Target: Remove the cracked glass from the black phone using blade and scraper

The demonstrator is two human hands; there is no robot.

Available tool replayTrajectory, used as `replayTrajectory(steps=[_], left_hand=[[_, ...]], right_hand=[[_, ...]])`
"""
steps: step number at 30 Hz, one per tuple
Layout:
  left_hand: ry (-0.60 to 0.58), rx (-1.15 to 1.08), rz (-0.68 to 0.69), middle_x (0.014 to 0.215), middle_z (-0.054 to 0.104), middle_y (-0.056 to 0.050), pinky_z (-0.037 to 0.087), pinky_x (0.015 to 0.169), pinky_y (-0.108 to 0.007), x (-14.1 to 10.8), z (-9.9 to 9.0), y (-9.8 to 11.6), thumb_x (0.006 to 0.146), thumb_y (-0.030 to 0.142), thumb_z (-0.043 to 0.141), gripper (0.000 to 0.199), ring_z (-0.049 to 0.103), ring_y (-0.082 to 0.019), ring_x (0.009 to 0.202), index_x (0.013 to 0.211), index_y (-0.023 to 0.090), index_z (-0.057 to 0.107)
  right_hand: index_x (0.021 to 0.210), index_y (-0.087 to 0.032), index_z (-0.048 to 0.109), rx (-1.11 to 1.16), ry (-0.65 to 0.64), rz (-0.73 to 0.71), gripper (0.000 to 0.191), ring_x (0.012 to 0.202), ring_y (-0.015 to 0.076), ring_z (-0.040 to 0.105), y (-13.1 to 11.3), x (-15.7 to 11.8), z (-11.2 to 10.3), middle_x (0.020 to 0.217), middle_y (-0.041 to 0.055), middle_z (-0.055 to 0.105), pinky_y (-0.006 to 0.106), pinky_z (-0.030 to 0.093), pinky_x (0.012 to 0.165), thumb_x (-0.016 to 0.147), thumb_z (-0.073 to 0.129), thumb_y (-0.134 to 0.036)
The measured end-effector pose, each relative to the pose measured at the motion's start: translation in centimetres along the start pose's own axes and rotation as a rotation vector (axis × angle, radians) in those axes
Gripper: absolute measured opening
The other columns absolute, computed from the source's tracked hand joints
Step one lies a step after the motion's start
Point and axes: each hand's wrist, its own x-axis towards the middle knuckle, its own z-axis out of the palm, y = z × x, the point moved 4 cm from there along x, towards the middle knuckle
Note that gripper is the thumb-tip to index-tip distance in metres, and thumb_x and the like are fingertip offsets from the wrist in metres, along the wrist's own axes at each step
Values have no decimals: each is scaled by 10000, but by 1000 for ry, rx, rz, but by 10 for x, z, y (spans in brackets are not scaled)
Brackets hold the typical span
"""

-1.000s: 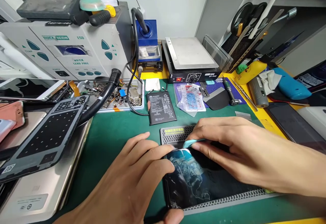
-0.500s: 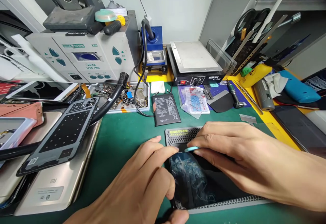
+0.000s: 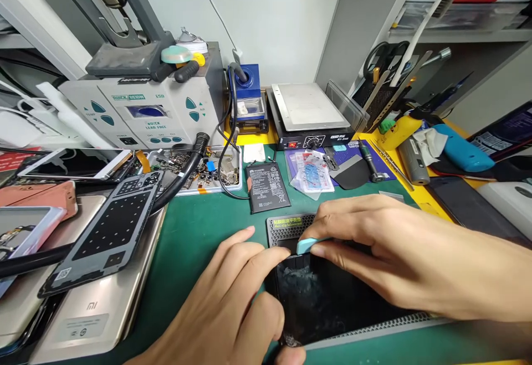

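Observation:
A smartphone (image 3: 328,298) with a dark, glossy screen lies face up on a grey anti-slip pad (image 3: 286,222). My left hand (image 3: 233,293) braces the phone's left end, index fingertip at the upper left corner and thumb near the lower one. Between the thumb and fingers of my right hand (image 3: 374,248) is a thin light-blue pry pick (image 3: 305,246), its edge against the phone's far long side. Whether the pick's edge is inside the seam is hidden. A pale, smeary reflection shows on the left part of the screen.
Behind the pad lies a Huawei battery (image 3: 268,188). A hot-air station (image 3: 145,110), a heating plate (image 3: 310,107) and a tray of circuit boards (image 3: 199,171) line the back. Phone parts (image 3: 108,226) are stacked at left; a screwdriver (image 3: 371,160) lies at right.
The pick has turned, so more of its flat face shows, and its tip sits slightly further left. The reflection on the screen has shrunk. The head view has shifted a little.

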Motion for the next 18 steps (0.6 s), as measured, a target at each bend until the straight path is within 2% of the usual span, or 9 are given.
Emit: replayTrajectory(steps=[3,7,11,18], left_hand=[[15,-9,-28,1142,689,-95,465,1116,-521,-2,-1,0,827,233,647,181,591,-246,1188,803,235,468],[46,-13,-20,1154,688,-100,480,1094,-534,-1,-1,1,805,246,651,186,601,-261,1177,792,234,465],[69,9,-14,1126,698,-102,482,1092,-530,0,-2,2,805,223,631,178,605,-268,1177,766,234,458],[23,51,-25,1137,703,-108,481,1093,-534,1,-9,7,812,204,654,176,617,-260,1143,780,227,483]], right_hand=[[1001,-236,694,14,-13,1,154,778,151,634,-2,2,-5,898,8,696,263,450,692,987,543,-258],[966,-227,683,-38,-78,-43,163,766,155,631,-7,0,-4,868,7,682,266,467,720,972,526,-184],[992,-218,677,-92,-57,-80,159,772,165,630,-9,-4,-3,889,29,676,276,474,731,965,526,-176],[882,-256,680,-35,-82,41,165,658,129,581,-7,2,-13,777,-30,674,242,433,598,969,540,-266]])
